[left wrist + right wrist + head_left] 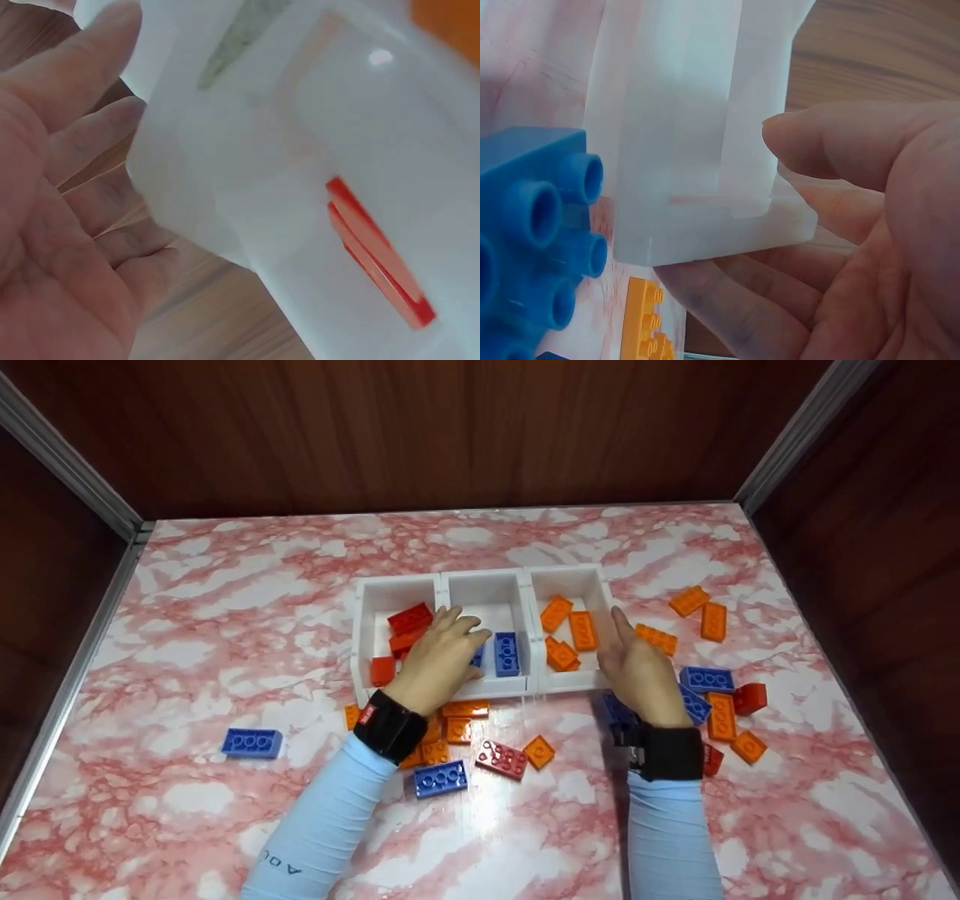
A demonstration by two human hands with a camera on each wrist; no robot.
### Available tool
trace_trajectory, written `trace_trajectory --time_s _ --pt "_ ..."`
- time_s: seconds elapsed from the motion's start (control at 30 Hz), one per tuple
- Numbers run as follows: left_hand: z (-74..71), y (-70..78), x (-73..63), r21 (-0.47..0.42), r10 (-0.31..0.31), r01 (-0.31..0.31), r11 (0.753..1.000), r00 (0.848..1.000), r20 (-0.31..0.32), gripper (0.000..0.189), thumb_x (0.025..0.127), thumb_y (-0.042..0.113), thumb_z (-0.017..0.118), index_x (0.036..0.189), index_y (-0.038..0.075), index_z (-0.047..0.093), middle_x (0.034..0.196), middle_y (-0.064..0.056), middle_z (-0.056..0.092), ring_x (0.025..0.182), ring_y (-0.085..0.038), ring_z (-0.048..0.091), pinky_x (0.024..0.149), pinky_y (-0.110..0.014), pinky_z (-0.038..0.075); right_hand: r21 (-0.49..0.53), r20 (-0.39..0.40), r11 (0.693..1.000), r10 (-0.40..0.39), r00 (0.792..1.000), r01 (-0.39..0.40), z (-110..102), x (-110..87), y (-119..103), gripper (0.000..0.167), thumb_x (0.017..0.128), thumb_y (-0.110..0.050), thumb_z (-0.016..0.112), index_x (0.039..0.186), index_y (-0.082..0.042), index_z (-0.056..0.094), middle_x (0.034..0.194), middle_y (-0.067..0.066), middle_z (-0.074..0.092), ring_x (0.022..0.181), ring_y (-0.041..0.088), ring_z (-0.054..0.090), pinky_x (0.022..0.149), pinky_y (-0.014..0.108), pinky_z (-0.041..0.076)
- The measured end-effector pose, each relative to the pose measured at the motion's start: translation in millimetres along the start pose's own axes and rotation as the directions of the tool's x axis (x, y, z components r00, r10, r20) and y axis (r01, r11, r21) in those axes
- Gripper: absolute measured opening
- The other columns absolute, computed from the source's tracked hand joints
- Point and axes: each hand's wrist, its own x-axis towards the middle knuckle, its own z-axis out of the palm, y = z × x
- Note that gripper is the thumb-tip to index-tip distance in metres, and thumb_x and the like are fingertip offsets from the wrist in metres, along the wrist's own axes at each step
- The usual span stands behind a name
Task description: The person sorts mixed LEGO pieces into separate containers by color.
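Observation:
A white three-compartment bin set stands mid-table. Its left bin (359,622) holds red bricks (410,618), its middle bin (481,585) blue bricks (506,653), and its right bin (566,574) orange bricks (582,630). Over the divider between left and middle bins hovers my left hand (431,664), fingers loosely bent; in the left wrist view no brick shows against its palm. My right hand (643,671) grips the right bin's outer wall at its front corner. In the right wrist view the thumb (825,142) lies at the rim and the fingers (727,300) along the outside.
Loose orange bricks (459,730) lie partly behind my left wrist. A blue brick (440,778), a red brick (501,759) and an orange brick (538,751) lie in front. Another blue brick (252,742) is far left. Several mixed bricks (707,679) are scattered right.

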Motion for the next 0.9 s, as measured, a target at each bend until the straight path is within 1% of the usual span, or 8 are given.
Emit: trace_trajectory --time_s 0.17,0.3,0.4,0.57,0.67,0.77,0.83,0.9 --pt "-19.1 -15.4 -27.2 -0.089 -0.028 0.023 0.996 0.998 -0.051 0.058 0.085 0.023 0.079 0.135 0.004 0.057 0.143 -0.019 0.049 0.136 -0.038 0.039 0.115 -0.05 0.023 0.011 0.012 1.0 0.011 1.0 -0.012 -3 1.8 -2 0.065 0.1 -0.015 0.055 0.156 -0.003 0.025 0.06 0.006 0.044 0.049 0.021 0.046 0.054 0.037 0.043" --pt "-38.0 -37.9 -65.4 -0.113 -0.103 0.089 0.99 0.987 -0.12 0.058 0.086 0.023 0.078 0.136 0.004 0.057 0.141 -0.019 0.051 0.131 -0.036 0.044 0.11 -0.051 0.033 0.017 0.013 1.0 0.017 1.0 -0.017 -4 2.6 -3 0.065 0.1 -0.015 0.055 0.156 -0.004 0.025 0.059 0.006 0.044 0.049 0.021 0.045 0.054 0.037 0.042" --pt "-46.5 -58.0 -99.5 -0.138 -0.194 0.173 0.975 0.968 -0.159 0.055 0.086 0.021 0.078 0.134 0.002 0.058 0.138 -0.021 0.053 0.127 -0.038 0.047 0.107 -0.054 0.034 0.014 0.014 1.0 0.025 1.0 -0.025 -4 2.6 -3 0.065 0.1 -0.015 0.055 0.156 -0.004 0.025 0.059 0.005 0.043 0.048 0.02 0.044 0.052 0.036 0.041" --pt "-51.1 -93.3 -153.9 -0.196 -0.388 0.356 0.914 0.908 -0.16 0.053 0.087 0.018 0.077 0.132 -0.003 0.059 0.132 -0.028 0.054 0.121 -0.047 0.048 0.103 -0.06 0.035 -0.001 -0.018 1.0 -0.004 1.0 0.004 -2 1.2 -1 0.064 0.099 -0.013 0.056 0.154 -0.001 0.028 0.056 0.004 0.041 0.045 0.019 0.041 0.05 0.036 0.038" --pt "-52.1 -108.3 -182.0 -0.189 -0.504 0.491 0.851 0.863 -0.029 0.062 0.088 0.025 0.076 0.137 -0.004 0.054 0.131 -0.033 0.051 0.117 -0.053 0.048 0.099 -0.065 0.035 -0.007 -0.037 1.0 -0.028 0.999 0.028 0 0.3 0 0.063 0.099 -0.012 0.056 0.154 0.001 0.029 0.054 0.004 0.04 0.043 0.019 0.04 0.049 0.035 0.038" --pt "-50.0 -116.4 -203.0 -0.165 -0.588 0.606 0.778 0.795 0.148 0.078 0.085 0.037 0.077 0.142 -0.006 0.046 0.132 -0.039 0.046 0.111 -0.057 0.05 0.092 -0.067 0.039 -0.006 -0.045 0.999 -0.035 0.998 0.035 2 0.1 0 0.063 0.098 -0.012 0.057 0.154 0.001 0.029 0.053 0.003 0.04 0.042 0.019 0.041 0.048 0.035 0.04" --pt "-46.8 -118.7 -211.2 -0.159 -0.618 0.652 0.742 0.756 0.215 0.084 0.082 0.04 0.08 0.142 -0.007 0.046 0.13 -0.041 0.046 0.107 -0.056 0.053 0.088 -0.066 0.042 -0.008 -0.049 0.999 -0.037 0.998 0.037 2 0.6 0 0.063 0.098 -0.012 0.058 0.153 0.0 0.03 0.053 0.003 0.04 0.042 0.018 0.041 0.048 0.036 0.041" --pt "-43.8 -120.1 -216.3 -0.17 -0.631 0.673 0.72 0.737 0.244 0.08 0.081 0.035 0.081 0.139 -0.009 0.048 0.126 -0.04 0.05 0.104 -0.052 0.057 0.085 -0.062 0.045 -0.011 -0.051 0.999 -0.033 0.998 0.032 2 1.3 -1 0.064 0.098 -0.012 0.058 0.154 0.0 0.029 0.053 0.003 0.041 0.042 0.018 0.042 0.047 0.036 0.042"
